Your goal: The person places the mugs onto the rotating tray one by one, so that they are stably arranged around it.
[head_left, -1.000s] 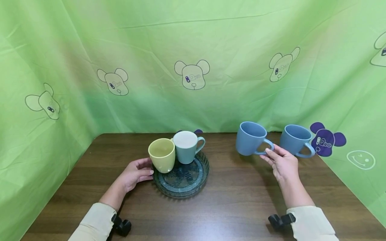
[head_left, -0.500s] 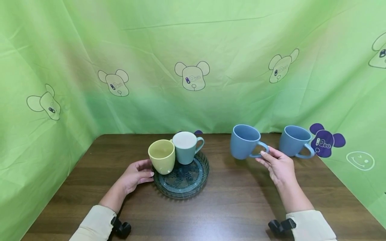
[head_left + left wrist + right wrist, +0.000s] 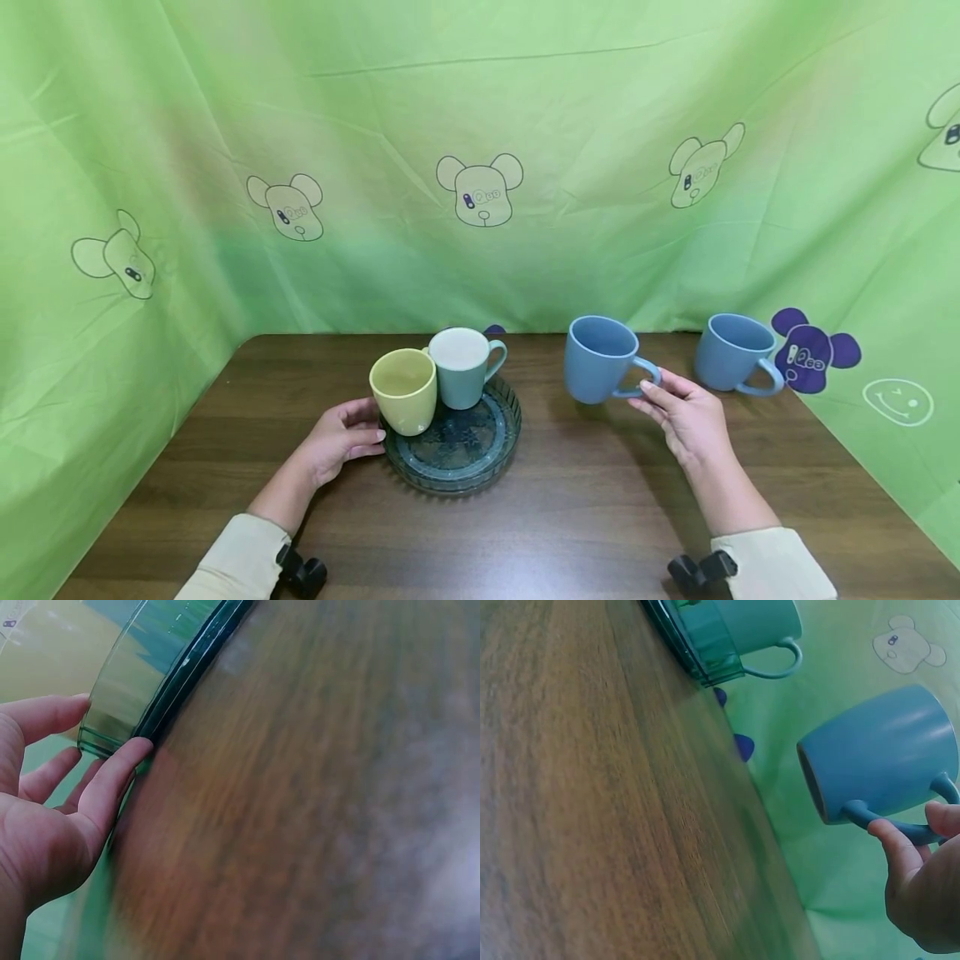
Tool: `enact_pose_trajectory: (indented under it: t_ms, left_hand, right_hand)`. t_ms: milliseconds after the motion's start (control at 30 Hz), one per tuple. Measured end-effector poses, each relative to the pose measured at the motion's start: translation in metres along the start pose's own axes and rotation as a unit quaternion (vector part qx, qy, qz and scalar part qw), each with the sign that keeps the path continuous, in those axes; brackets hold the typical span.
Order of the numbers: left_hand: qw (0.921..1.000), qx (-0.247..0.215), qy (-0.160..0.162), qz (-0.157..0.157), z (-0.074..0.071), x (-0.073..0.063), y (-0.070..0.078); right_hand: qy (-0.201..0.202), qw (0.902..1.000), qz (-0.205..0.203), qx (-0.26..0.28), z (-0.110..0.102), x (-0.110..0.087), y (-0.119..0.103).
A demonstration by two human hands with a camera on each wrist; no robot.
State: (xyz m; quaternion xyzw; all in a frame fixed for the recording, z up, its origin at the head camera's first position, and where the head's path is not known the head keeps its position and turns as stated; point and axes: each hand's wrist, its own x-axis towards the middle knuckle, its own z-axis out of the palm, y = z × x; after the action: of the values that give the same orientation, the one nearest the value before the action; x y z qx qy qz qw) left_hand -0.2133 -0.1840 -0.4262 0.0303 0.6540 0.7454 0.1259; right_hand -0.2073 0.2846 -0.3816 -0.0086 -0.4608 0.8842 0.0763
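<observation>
My right hand point(image 3: 690, 421) pinches the handle of a blue mug point(image 3: 596, 371), which hangs upright above the right half of the table. In the right wrist view that mug point(image 3: 885, 754) shows its base well away from the wood, thumb and finger on the handle. My left hand point(image 3: 341, 437) holds the left side of a round, dark green glass tray point(image 3: 457, 462). The left wrist view has its fingertips against the tray's clear wall point(image 3: 124, 682). On the tray stand a yellow mug point(image 3: 408, 400) and a teal mug point(image 3: 461, 383), side by side.
A second blue mug point(image 3: 727, 358) stands at the table's back right, behind my right hand, its handle pointing right. The brown wooden table point(image 3: 562, 517) ends at a green printed curtain point(image 3: 390, 250) along the back and sides.
My right hand has carried the blue mug to the left and slightly nearer, away from the second blue mug. The left hand, the tray and its two mugs stay in place.
</observation>
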Motion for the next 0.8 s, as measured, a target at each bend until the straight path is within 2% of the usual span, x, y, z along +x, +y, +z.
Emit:
enact_pose_trajectory:
  t_ms: [367, 800]
  left_hand:
    - [0.9999, -0.006, 0.011, -0.007, 0.002, 0.0, -0.003]
    - [0.9998, 0.002, 0.018, -0.012, 0.003, -0.003, -0.001]
  right_hand:
    - [-0.031, 0.9995, -0.003, -0.004, 0.005, -0.005, 0.002]
    - [-0.028, 0.9994, 0.002, -0.019, 0.013, -0.008, 0.005]
